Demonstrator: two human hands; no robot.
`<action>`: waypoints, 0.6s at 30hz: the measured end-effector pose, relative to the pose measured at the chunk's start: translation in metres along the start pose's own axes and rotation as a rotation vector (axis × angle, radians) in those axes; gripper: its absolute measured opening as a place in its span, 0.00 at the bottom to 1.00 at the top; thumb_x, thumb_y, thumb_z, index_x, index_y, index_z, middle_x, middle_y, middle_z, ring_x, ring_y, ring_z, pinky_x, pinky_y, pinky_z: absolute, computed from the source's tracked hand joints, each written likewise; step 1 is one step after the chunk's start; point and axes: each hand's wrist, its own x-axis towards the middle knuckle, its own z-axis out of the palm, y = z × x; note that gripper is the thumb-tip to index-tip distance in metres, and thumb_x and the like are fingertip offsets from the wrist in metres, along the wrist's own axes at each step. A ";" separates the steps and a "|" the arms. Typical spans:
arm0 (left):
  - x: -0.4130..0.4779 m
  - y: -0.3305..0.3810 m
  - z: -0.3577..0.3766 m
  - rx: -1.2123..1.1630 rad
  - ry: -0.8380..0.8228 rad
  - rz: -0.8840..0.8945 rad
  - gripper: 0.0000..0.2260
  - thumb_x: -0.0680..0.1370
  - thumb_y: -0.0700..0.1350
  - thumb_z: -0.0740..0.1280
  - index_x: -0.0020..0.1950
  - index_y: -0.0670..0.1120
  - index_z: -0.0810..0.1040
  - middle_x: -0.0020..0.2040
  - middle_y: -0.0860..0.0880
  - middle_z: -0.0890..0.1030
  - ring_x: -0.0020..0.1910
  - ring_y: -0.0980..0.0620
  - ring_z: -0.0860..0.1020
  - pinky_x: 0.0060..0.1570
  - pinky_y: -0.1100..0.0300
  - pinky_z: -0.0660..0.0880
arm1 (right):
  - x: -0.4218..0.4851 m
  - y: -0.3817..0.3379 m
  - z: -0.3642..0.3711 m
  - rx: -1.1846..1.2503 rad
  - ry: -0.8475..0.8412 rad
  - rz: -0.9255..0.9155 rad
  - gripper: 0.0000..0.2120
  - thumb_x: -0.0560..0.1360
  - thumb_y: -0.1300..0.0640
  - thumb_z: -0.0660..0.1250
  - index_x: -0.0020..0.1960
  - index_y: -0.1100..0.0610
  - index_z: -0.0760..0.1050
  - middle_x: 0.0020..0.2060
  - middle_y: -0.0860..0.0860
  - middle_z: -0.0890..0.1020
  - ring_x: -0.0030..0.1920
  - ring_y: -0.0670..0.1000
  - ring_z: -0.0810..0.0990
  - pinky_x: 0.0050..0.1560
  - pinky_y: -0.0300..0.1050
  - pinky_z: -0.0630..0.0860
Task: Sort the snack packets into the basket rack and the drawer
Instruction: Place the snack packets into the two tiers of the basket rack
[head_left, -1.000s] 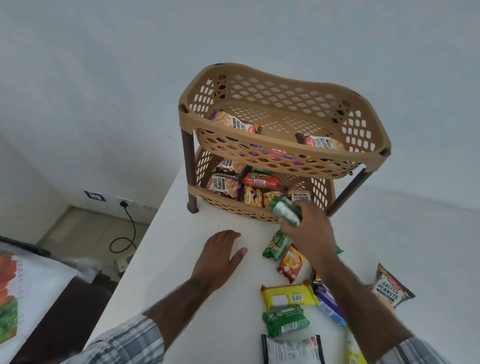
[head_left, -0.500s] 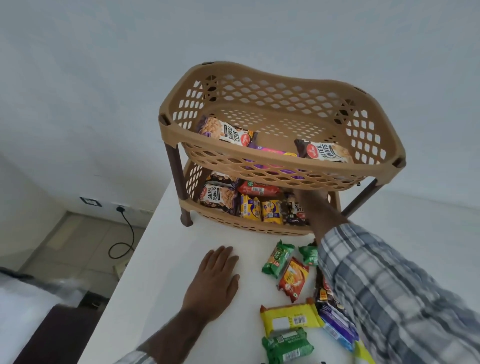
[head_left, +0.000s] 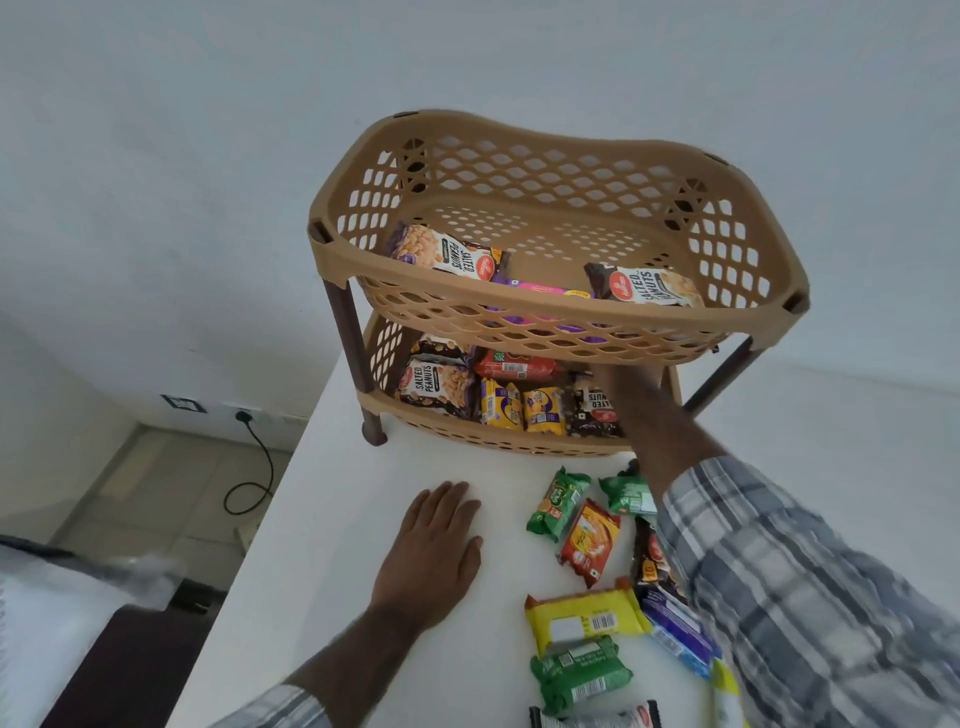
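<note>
A tan two-tier basket rack (head_left: 561, 332) stands at the back of the white table (head_left: 332, 525). Its upper tier holds two salted peanut packets (head_left: 447, 252) and a purple-pink packet (head_left: 540, 291). In the lower tier (head_left: 493, 441) lie a peanut packet (head_left: 434, 384), a red packet (head_left: 514, 364), two yellow packets (head_left: 498, 402) and a dark packet (head_left: 592, 410). My right hand (head_left: 639, 405) reaches into the lower tier's right side; its fingers are hidden under the upper basket. My left hand (head_left: 431, 551) rests flat on the table.
Loose packets lie on the table under my right arm: green ones (head_left: 558, 501), a red-orange one (head_left: 589, 540), a yellow one (head_left: 582, 618), a blue one (head_left: 675, 639). The table's left edge drops to the floor, where a black cable (head_left: 260, 478) runs from a wall socket.
My right hand, which held a green packet in front of the rack, has gone forward into the lower tier. The packet is out of sight. My left hand has stayed on the table.
</note>
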 end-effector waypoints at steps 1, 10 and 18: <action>0.000 0.000 0.000 -0.001 0.001 0.003 0.22 0.84 0.55 0.54 0.75 0.48 0.70 0.77 0.48 0.67 0.78 0.47 0.62 0.78 0.50 0.55 | -0.003 0.001 -0.002 -0.083 0.071 -0.013 0.08 0.80 0.45 0.65 0.54 0.49 0.76 0.50 0.44 0.80 0.51 0.49 0.79 0.39 0.34 0.71; -0.008 0.018 -0.003 -0.184 -0.018 -0.044 0.22 0.82 0.55 0.56 0.74 0.51 0.69 0.79 0.50 0.64 0.78 0.49 0.59 0.78 0.55 0.50 | -0.183 0.081 0.001 -0.390 0.099 -0.292 0.09 0.78 0.52 0.64 0.56 0.53 0.77 0.51 0.51 0.81 0.55 0.53 0.76 0.54 0.49 0.74; -0.027 0.017 0.007 0.010 -0.095 0.039 0.31 0.82 0.64 0.45 0.83 0.53 0.51 0.82 0.50 0.44 0.81 0.50 0.41 0.77 0.54 0.37 | -0.179 0.111 0.020 -0.751 -0.182 -0.223 0.41 0.72 0.44 0.72 0.77 0.55 0.56 0.71 0.56 0.69 0.70 0.59 0.69 0.71 0.57 0.67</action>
